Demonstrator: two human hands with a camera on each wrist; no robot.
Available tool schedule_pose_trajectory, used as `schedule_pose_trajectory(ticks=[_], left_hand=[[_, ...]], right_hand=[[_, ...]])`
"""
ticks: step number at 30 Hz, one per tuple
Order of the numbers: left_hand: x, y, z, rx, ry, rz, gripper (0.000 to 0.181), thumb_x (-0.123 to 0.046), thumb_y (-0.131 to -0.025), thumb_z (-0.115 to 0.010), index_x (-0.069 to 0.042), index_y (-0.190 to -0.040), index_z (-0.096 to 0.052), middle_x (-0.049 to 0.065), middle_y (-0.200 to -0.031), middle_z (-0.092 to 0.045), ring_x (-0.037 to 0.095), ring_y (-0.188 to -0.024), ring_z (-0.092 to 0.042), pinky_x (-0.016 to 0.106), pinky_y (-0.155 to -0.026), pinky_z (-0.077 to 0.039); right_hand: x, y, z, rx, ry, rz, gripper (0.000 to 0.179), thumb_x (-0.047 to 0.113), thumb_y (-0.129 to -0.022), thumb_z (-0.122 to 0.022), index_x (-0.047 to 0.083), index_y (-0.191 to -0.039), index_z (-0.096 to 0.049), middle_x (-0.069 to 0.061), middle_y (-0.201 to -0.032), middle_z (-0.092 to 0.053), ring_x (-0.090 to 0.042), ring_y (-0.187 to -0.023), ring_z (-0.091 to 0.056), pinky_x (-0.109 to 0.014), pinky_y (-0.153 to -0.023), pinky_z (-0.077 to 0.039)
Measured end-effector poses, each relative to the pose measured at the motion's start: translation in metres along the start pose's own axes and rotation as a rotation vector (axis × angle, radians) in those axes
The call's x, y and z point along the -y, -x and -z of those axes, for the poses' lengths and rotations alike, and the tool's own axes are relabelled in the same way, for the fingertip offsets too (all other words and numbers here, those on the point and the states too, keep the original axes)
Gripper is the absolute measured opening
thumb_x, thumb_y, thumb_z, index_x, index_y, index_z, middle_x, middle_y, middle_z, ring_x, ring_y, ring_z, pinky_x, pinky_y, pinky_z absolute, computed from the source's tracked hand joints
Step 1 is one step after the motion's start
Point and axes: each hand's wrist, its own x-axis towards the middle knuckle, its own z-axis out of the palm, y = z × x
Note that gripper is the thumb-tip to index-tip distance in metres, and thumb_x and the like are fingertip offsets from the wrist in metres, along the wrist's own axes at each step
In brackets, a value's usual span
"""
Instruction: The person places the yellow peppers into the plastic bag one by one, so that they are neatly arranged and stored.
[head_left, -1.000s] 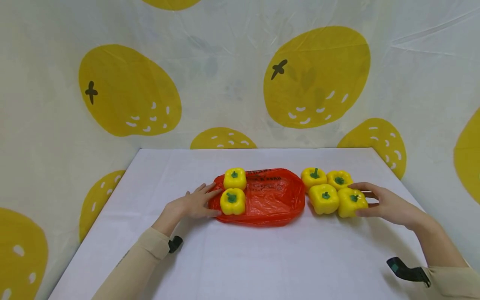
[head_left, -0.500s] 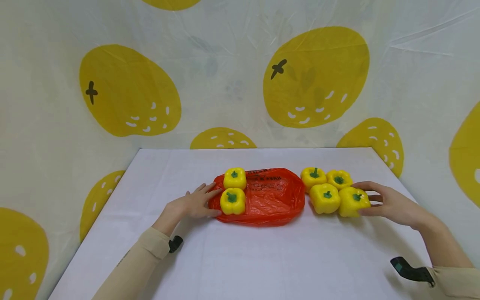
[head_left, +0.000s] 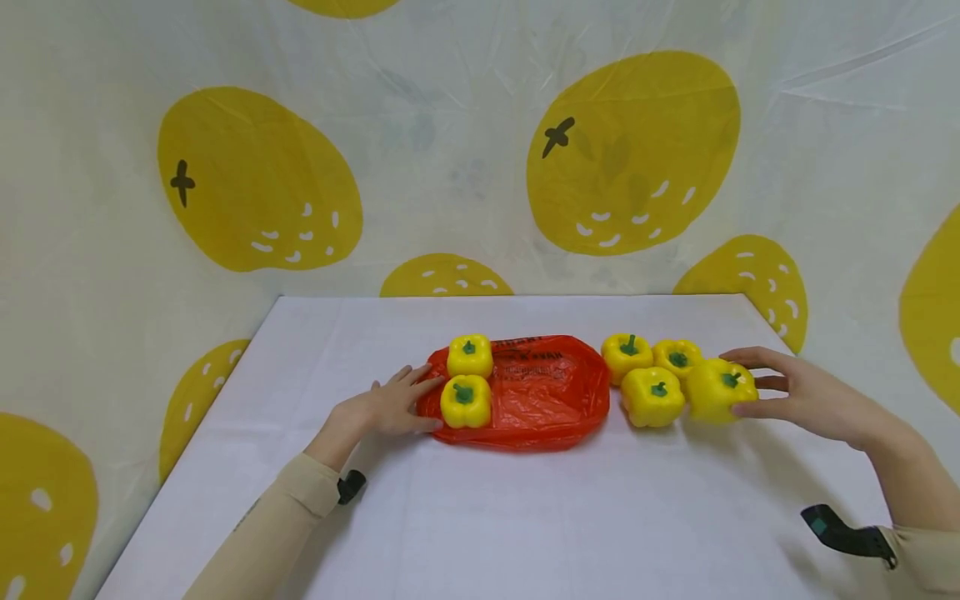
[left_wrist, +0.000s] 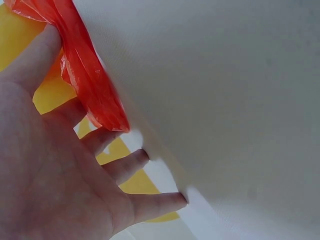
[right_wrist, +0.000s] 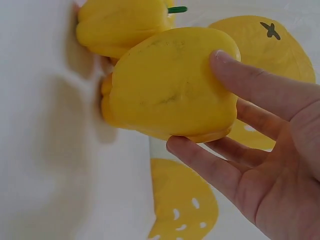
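Observation:
My right hand grips a yellow bell pepper between thumb and fingers, on its right side. In the right wrist view that pepper is held off the table, its shadow apart from it. Beside it, another yellow bell pepper stands on the table, with two more behind. A red plastic bag lies flat in the middle, and two yellow bell peppers sit upright on its left end. My left hand rests at the bag's left edge, fingers spread; its thumb and some fingertips touch the red plastic.
The table has a white cover, and its back edge meets a cloth backdrop printed with large yellow fruit. Dark printing shows on the bag's far part.
My right hand has moved right and a little up with the pepper, lifting it from the group. The neighbouring pepper has shifted slightly right. My left hand stays where it was.

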Motion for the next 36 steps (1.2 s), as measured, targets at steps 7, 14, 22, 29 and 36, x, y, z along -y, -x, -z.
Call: schedule_pose_trajectory(ticks=[7, 14, 22, 29, 36], left_hand=[[0.0, 0.0, 0.0, 0.004, 0.012, 0.003, 0.085, -0.055, -0.093, -0.069, -0.023, -0.163, -0.033, 0.009, -0.171, -0.015, 0.041, -0.154, -0.01, 0.079, -0.11, -0.013], [0.0, 0.0, 0.0, 0.005, 0.012, 0.004, 0.085, -0.054, -0.092, -0.069, -0.025, -0.163, -0.032, 0.009, -0.171, -0.016, 0.041, -0.154, -0.01, 0.079, -0.11, -0.014], [0.001, -0.001, 0.001, 0.007, 0.006, -0.003, 0.085, -0.053, -0.093, -0.069, -0.025, -0.163, -0.031, 0.01, -0.171, -0.016, 0.042, -0.154, -0.01, 0.08, -0.11, -0.013], [0.001, -0.001, 0.0, 0.01, 0.001, -0.007, 0.085, -0.053, -0.093, -0.068, -0.025, -0.164, -0.031, 0.01, -0.171, -0.015, 0.042, -0.154, -0.01, 0.08, -0.11, -0.014], [0.001, -0.002, 0.0, 0.012, 0.001, -0.004, 0.085, -0.055, -0.093, -0.068, -0.024, -0.164, -0.031, 0.009, -0.171, -0.014, 0.041, -0.154, -0.009, 0.079, -0.11, -0.013]], right_hand=[[0.012, -0.004, 0.015, -0.029, 0.034, -0.01, 0.071, 0.032, -0.093, -0.079, 0.007, -0.15, -0.045, -0.023, -0.148, -0.046, -0.056, -0.122, -0.053, -0.03, -0.082, -0.057], [0.031, -0.011, 0.023, -0.029, 0.041, -0.016, 0.071, 0.034, -0.093, -0.078, 0.011, -0.15, -0.044, -0.019, -0.148, -0.046, -0.053, -0.125, -0.051, -0.03, -0.081, -0.056], [0.054, -0.023, 0.026, -0.018, 0.037, 0.035, 0.068, 0.03, -0.094, -0.078, 0.011, -0.15, -0.045, -0.017, -0.147, -0.046, -0.052, -0.126, -0.05, -0.034, -0.084, -0.058], [0.073, -0.036, 0.018, -0.029, 0.036, 0.084, 0.069, 0.035, -0.092, -0.079, 0.009, -0.148, -0.048, -0.019, -0.147, -0.048, -0.05, -0.125, -0.054, -0.052, -0.088, -0.058], [0.087, -0.05, 0.007, -0.044, 0.007, 0.147, 0.067, 0.034, -0.091, -0.081, 0.007, -0.145, -0.053, -0.017, -0.142, -0.054, -0.047, -0.12, -0.06, -0.046, -0.088, -0.059]])
